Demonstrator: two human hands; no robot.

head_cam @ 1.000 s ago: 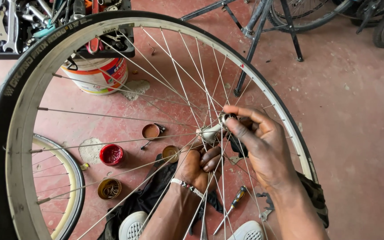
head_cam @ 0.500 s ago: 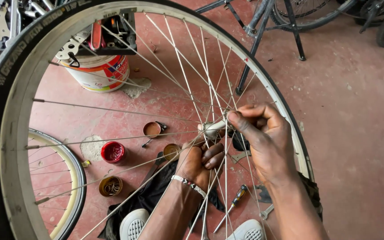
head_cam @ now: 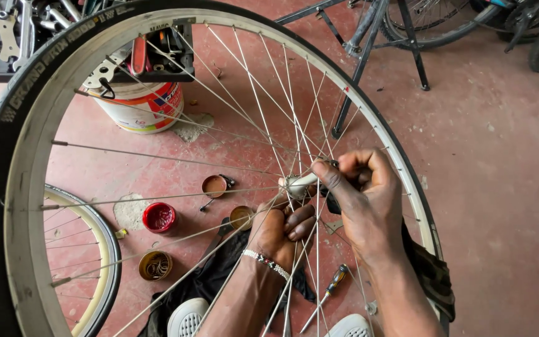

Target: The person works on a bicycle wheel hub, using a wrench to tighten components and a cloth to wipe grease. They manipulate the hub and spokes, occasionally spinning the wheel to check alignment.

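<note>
A bicycle wheel stands upright in front of the person, its black tyre on a pale rim, the spokes fanning out from a silver hub near the middle of the view. The right hand is closed over the near end of the hub, fingers curled round a dark part there, thumb stretched along the top toward the silver barrel. The left hand, a beaded bracelet on its wrist, reaches in among the spokes from below and grips the hub's underside, fingers bent.

Behind the spokes, on the red floor, lie a red tin and 3 small round brown tins, one holding small metal bits. A screwdriver lies near the person's white shoes, beside a black cloth. A second wheel rests at the left. A white bucket sits further back under a black tool tray, and a repair stand's legs are at the top right.
</note>
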